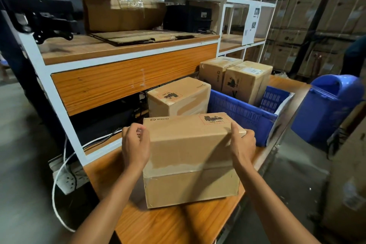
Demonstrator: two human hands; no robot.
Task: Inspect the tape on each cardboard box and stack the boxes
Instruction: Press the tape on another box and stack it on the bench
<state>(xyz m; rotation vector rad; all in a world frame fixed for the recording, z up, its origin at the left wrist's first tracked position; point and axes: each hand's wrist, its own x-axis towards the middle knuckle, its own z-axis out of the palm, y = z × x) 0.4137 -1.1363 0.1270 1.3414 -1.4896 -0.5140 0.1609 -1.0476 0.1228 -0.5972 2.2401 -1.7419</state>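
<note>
A brown cardboard box printed PICO (190, 156) stood on the orange wood-grain desk (178, 224), near its front edge. A band of pale tape (178, 167) ran across the face turned toward the camera. The left hand (135, 144) gripped the box's upper left edge with curled fingers. The right hand (242, 142) held the upper right corner, its thumb lying along the near face and its fingers wrapped round the side. Just behind stood a second brown cardboard box (178, 97), also on the desk, with tape over its near corner. To the right of that one sat a blue slatted plastic crate (243, 115). Inside it a third cardboard box (215, 71) and a fourth cardboard box (247, 79) stood upright side by side. A blue plastic bin with a domed lid (326, 105) stood beyond the desk's right edge. A white-framed shelf unit with wooden boards (126, 49) rose behind the desk.
</note>
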